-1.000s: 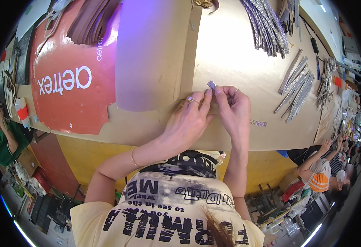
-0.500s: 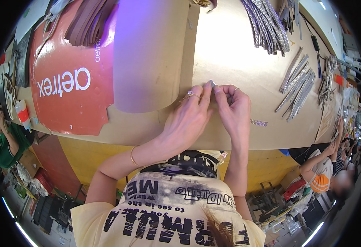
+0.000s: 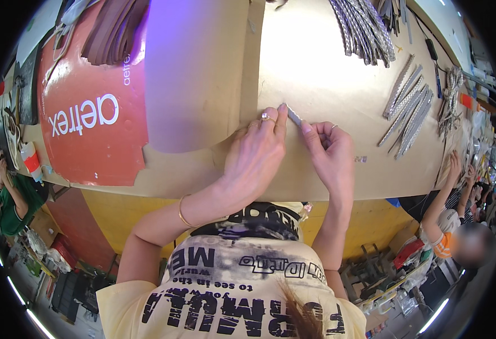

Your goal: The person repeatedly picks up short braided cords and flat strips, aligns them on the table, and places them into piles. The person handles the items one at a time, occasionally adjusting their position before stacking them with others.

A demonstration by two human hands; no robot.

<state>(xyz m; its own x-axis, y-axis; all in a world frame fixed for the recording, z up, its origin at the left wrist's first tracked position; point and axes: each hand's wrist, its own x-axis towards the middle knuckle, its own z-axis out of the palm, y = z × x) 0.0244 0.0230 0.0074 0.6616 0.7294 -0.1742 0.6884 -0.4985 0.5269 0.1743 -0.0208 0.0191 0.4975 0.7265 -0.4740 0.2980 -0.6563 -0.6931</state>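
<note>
A short grey braided strap [image 3: 295,116] stretches between my two hands above the tan work surface. My left hand [image 3: 257,148] pinches its far-left end between thumb and forefinger. At the other end, my right hand [image 3: 333,151] grips the strap with thumb and curled fingers, so only the middle length shows. Part of another braided strap [image 3: 360,159] peeks out on the right side of my right wrist.
Cut braided straps [image 3: 409,113] lie to the right, below a thick bundle of longer ones [image 3: 365,31]. A curved tan sheet [image 3: 194,85] rises left of my hands, beside a red cardboard panel [image 3: 90,113] bearing brown strips [image 3: 115,31]. A co-worker's arm [image 3: 437,206] reaches in at right.
My hands have moved apart, the right one shifting right and slightly nearer. More of the braided strap now shows between them. A co-worker's arm at right has shifted.
</note>
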